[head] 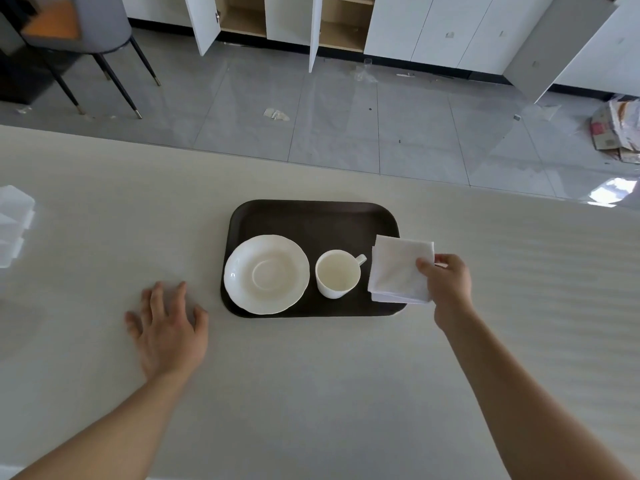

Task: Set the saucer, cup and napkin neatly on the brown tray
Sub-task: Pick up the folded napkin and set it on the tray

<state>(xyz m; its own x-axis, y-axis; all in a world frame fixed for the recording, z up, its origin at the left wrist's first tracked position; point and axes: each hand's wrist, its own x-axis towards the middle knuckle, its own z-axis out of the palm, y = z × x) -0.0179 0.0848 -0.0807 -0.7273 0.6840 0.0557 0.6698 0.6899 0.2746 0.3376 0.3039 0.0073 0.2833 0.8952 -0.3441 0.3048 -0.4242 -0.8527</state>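
From the head camera, we are looking down on a dark brown rectangular plastic tray with rounded corners (313,216) lying on a pale cream tabletop (311,375). Our right hand (448,285) is pinching the right edge of a folded white paper napkin (398,270) between thumb and fingers, and the napkin is overhanging the tray's right rim, so it is not yet sitting fully inside. To do this step well, we are judging that the napkin needs sliding left until its edges are running parallel to the rim, and that the layers, which are fanning a little at the near edge, need pressing flat before we let go.

The small white ceramic cup with a handle (337,273) is standing upright just beside the napkin, apart from it, with the handle pointing back and right towards it; we are treating it as the thing most likely to be knocked. The round white scalloped-rim saucer (266,274) is lying at the tray's left end, its edge overlapping the rim slightly.

Our left hand (169,327) is spread flat on the tabletop, fingers wide, holding nothing, well clear of the tray. A translucent white plastic object (14,226) is sitting far off at the left edge, out of the way.
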